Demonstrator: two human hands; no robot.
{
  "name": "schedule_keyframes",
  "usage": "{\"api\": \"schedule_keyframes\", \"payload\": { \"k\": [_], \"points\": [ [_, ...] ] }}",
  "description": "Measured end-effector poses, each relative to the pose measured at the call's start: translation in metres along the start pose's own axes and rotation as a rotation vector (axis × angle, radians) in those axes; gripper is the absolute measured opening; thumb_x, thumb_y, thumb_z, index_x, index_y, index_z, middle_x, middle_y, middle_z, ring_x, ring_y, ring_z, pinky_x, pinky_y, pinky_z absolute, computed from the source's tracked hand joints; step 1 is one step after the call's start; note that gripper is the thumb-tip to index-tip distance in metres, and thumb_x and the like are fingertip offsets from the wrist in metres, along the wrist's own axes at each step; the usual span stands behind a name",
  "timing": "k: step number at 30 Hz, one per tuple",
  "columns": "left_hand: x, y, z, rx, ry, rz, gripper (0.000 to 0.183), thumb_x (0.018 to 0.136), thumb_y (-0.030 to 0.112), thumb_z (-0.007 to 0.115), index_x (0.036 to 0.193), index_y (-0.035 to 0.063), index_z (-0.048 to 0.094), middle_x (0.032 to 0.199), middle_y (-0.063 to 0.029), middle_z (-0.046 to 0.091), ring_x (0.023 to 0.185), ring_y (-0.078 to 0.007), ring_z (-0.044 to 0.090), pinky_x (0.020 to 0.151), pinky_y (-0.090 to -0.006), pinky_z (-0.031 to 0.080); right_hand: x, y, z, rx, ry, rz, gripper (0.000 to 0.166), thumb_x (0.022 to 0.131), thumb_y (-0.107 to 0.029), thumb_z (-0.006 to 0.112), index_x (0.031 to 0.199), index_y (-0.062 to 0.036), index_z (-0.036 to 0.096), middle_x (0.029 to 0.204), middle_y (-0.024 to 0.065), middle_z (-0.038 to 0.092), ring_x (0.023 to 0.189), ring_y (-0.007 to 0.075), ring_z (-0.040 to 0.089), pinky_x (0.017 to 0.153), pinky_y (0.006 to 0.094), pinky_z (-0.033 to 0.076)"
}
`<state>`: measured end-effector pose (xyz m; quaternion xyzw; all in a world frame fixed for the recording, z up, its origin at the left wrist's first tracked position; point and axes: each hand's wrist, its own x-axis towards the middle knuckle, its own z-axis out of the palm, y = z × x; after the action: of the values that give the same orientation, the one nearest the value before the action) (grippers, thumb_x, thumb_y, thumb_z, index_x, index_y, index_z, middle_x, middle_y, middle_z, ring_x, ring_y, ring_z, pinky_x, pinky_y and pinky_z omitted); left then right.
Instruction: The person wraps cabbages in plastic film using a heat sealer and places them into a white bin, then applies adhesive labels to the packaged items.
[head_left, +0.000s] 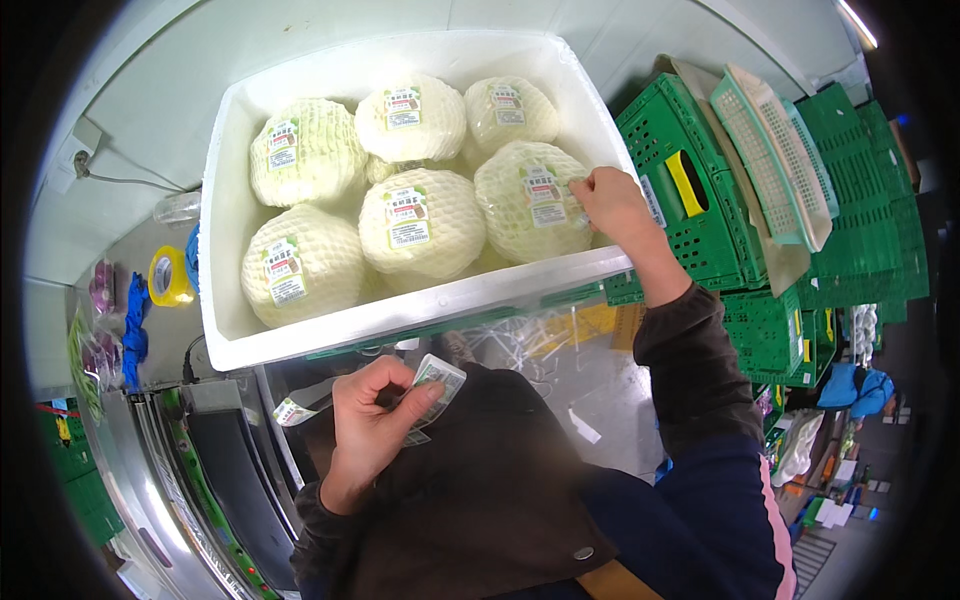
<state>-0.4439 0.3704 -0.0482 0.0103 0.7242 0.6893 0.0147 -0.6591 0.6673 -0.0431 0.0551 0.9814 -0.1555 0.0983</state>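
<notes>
A white foam box (322, 345) holds several pale green cabbages in foam netting and clear wrap, each bearing a printed label. My right hand (611, 201) is at the right side of the front right cabbage (502, 217), fingertips touching its wrap beside the label (545, 196). Whether the fingers grip the wrap is unclear. My left hand (379, 420) is in front of the box, pinching a small strip of printed labels (439, 386) between thumb and fingers. Left of this hand hangs a further piece of label strip (294, 412).
Green plastic crates (675, 195) and pale baskets (772, 157) stand to the right. A roll of yellow tape (170, 276) and a blue item (136, 330) lie left of the box, above a metal machine (232, 480). Discarded strips (551, 337) litter the floor.
</notes>
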Motion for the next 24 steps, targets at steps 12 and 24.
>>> {"api": "schedule_keyframes", "payload": {
  "k": [12, 24],
  "points": [
    [-0.011, 0.001, -0.025, -0.153, 0.15, -0.009, 0.017, 0.08, 0.002, 0.073, 0.073, 0.0009, 0.058, 0.068, 0.0028, 0.055, 0.063, -0.002, 0.045, 0.058, -0.0185, 0.037, -0.039, -0.105, 0.028, 0.777, -0.197, -0.22, 0.028, 0.08, -0.014, 0.068, 0.098, 0.0047, 0.057, 0.076, 0.0133, 0.066, 0.066, 0.0163, 0.064, 0.047, 0.0272, 0.047],
    [-0.011, -0.001, -0.032, -0.245, 0.235, 0.133, 0.013, 0.08, -0.003, 0.07, 0.078, 0.0008, 0.058, 0.075, 0.0002, 0.059, 0.07, -0.0047, 0.051, 0.064, -0.0201, 0.041, -0.126, -0.14, 0.015, 0.862, -0.616, -0.467, 0.02, 0.083, -0.017, 0.07, 0.095, -0.0021, 0.063, 0.079, 0.0017, 0.063, 0.073, 0.007, 0.057, 0.067, 0.0232, 0.046]
  ]
}}
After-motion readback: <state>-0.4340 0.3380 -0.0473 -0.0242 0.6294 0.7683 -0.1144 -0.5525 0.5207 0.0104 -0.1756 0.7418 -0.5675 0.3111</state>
